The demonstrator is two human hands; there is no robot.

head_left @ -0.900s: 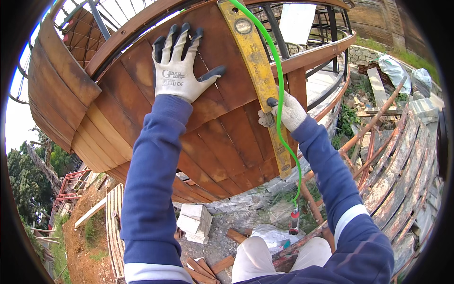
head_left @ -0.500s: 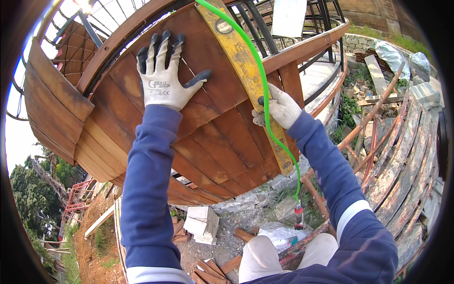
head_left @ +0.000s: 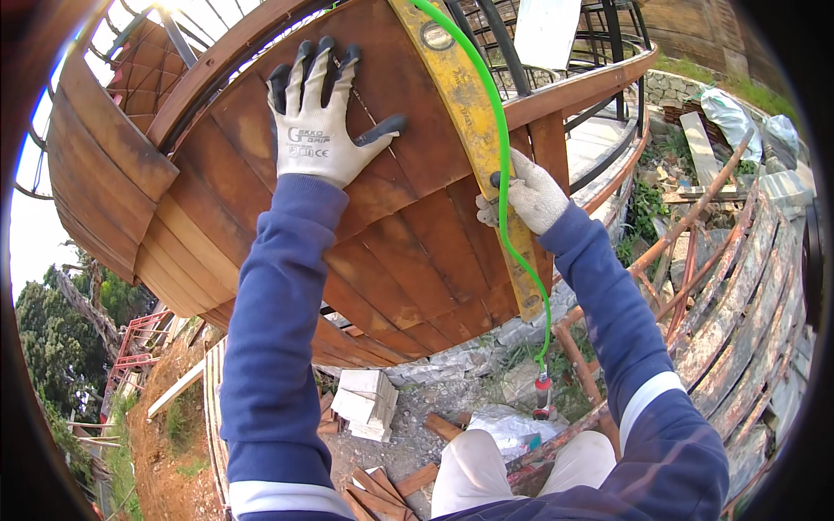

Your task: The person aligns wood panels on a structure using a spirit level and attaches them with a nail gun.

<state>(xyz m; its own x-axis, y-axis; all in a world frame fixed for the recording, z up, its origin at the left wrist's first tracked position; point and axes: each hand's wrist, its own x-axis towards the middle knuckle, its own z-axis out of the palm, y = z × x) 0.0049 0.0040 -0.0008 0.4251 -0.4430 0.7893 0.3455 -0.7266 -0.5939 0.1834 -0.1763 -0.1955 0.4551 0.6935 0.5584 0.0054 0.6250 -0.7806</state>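
Note:
My left hand (head_left: 317, 130), in a white glove with dark fingertips, lies flat with spread fingers on the curved brown wood panelling (head_left: 382, 217). My right hand (head_left: 532, 193), in a similar white glove, grips the lower half of a long yellow spirit level (head_left: 465, 100). The level lies tilted against the panelling, its top end cut off by the frame edge. A bright green cord (head_left: 504, 148) runs down across the level and past my right hand. From its lower end hangs a small red piece (head_left: 543, 386); its kind is unclear.
A wooden rail (head_left: 578, 87) with black metal bars curves along the top. Rusty scaffold pipes (head_left: 591, 369) and weathered planks (head_left: 738, 321) stand at right. Below lie a stack of pale tiles (head_left: 365, 404), wood offcuts (head_left: 378, 495) and a plastic sheet (head_left: 508, 431).
The view has shifted slightly, so my hands and the level appear a little farther right. Both hands keep nearly the same places on the panelling and the level.

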